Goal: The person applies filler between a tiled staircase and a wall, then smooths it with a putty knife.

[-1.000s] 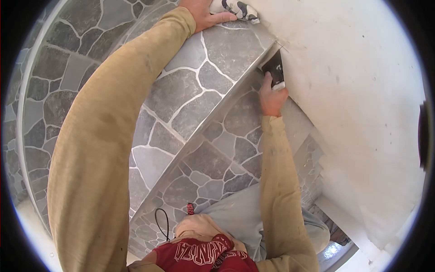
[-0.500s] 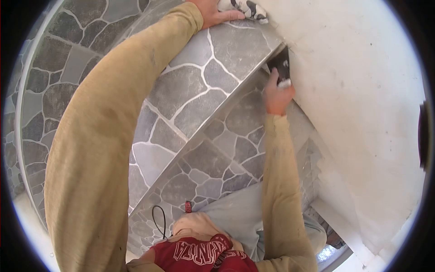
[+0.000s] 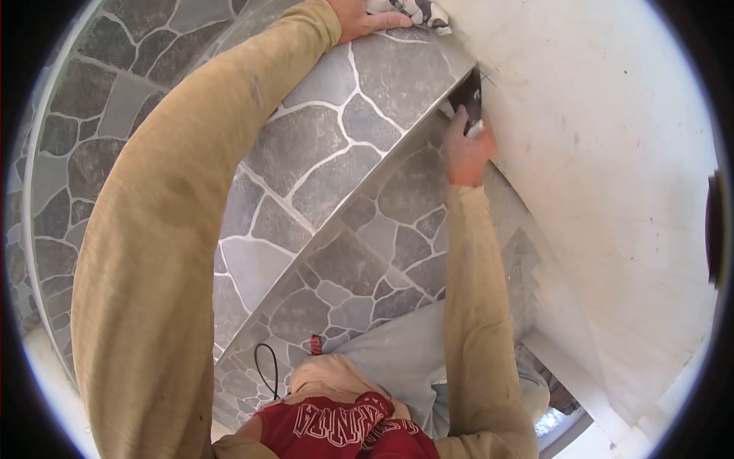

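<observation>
My left hand (image 3: 365,21) rests at the top of the upper stone-patterned step (image 3: 306,145), its fingers against a crumpled black-and-white cloth (image 3: 413,12). Part of that hand is cut off by the frame's top edge. My right hand (image 3: 469,149) is closed on a dark flat tool (image 3: 468,96) with a whitish patch on it. The tool's blade lies in the narrow corner where the step edge meets the white wall (image 3: 596,153). Its handle is mostly hidden by my fingers.
A lower stone-patterned step (image 3: 359,268) lies below the diagonal step edge (image 3: 306,249). My light grey trousers (image 3: 397,344) and red printed shirt (image 3: 336,421) fill the bottom. A black cord loop (image 3: 267,367) hangs near them. At lower right is an opening (image 3: 554,421) beside a pale ledge.
My right hand and the dark tool have shifted slightly up and tilted, so less of the tool's face shows. The left hand stays by the cloth, and the view has moved a little.
</observation>
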The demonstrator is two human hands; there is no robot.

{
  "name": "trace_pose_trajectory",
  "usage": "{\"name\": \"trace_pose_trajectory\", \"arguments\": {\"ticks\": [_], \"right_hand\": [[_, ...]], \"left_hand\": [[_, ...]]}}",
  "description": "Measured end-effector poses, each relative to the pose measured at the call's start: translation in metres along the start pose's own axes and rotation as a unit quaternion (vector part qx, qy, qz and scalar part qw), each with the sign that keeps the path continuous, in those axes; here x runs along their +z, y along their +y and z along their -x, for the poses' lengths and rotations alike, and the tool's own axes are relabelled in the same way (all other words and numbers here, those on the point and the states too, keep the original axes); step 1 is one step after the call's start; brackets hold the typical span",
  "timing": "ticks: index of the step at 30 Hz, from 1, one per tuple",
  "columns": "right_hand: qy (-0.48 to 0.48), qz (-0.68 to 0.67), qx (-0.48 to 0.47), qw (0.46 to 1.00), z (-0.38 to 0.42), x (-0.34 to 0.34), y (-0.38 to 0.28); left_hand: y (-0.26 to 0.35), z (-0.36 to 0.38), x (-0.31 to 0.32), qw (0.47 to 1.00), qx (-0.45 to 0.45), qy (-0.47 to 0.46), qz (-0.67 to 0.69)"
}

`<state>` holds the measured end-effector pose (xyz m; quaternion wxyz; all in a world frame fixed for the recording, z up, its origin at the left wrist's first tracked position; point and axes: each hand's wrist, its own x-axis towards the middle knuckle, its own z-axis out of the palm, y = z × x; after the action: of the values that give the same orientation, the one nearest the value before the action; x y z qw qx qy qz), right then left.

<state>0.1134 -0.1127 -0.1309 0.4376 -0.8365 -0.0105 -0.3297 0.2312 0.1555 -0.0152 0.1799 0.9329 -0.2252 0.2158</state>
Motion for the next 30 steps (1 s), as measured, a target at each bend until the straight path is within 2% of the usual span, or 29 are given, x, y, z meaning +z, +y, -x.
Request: {"name": "trace_pose_trajectory", "arguments": {"ticks": [3,5,6,9,11,14,17,21,23,27,30], "right_hand": [[-0.026,0.018,-0.025,0.999,-0.002,0.0,-0.007],[0.0,-0.02,0.034,0.999,-0.002,0.0,-0.007],[-0.002,-0.02,0.033,0.999,-0.003,0.003,-0.006],[-0.023,0.028,-0.017,0.999,-0.004,0.002,-0.007],[-0.019,0.014,0.05,0.998,-0.001,0.0,-0.006],[-0.022,0.022,-0.007,0.999,-0.004,0.003,-0.01],[-0.003,0.027,-0.021,0.999,-0.003,0.002,-0.02],[0.004,-0.003,0.019,1.0,0.003,0.004,-0.012],[-0.011,0.044,-0.026,0.999,0.0,0.008,-0.011],[0.004,-0.006,0.012,1.0,-0.003,0.004,-0.011],[-0.032,0.046,-0.004,0.998,0.002,0.002,-0.012]], "left_hand": [[0.0,-0.001,-0.003,1.0,-0.007,-0.007,0.021],[-0.001,-0.003,-0.003,1.0,-0.007,-0.007,0.007],[-0.002,-0.003,-0.004,1.0,-0.009,-0.007,0.007],[0.0,-0.003,-0.003,1.0,-0.013,-0.011,0.022],[0.0,-0.004,-0.005,1.0,-0.001,-0.008,0.018],[0.001,-0.003,-0.003,1.0,-0.015,-0.001,0.024],[0.002,-0.003,-0.003,0.999,-0.011,-0.005,0.031],[0.003,-0.001,-0.004,1.0,-0.017,-0.012,0.013],[0.002,-0.004,-0.005,1.0,-0.018,-0.016,0.019],[0.002,-0.006,-0.007,0.999,-0.024,-0.018,0.013],[0.001,-0.004,-0.003,0.999,-0.017,-0.013,0.024]]}}
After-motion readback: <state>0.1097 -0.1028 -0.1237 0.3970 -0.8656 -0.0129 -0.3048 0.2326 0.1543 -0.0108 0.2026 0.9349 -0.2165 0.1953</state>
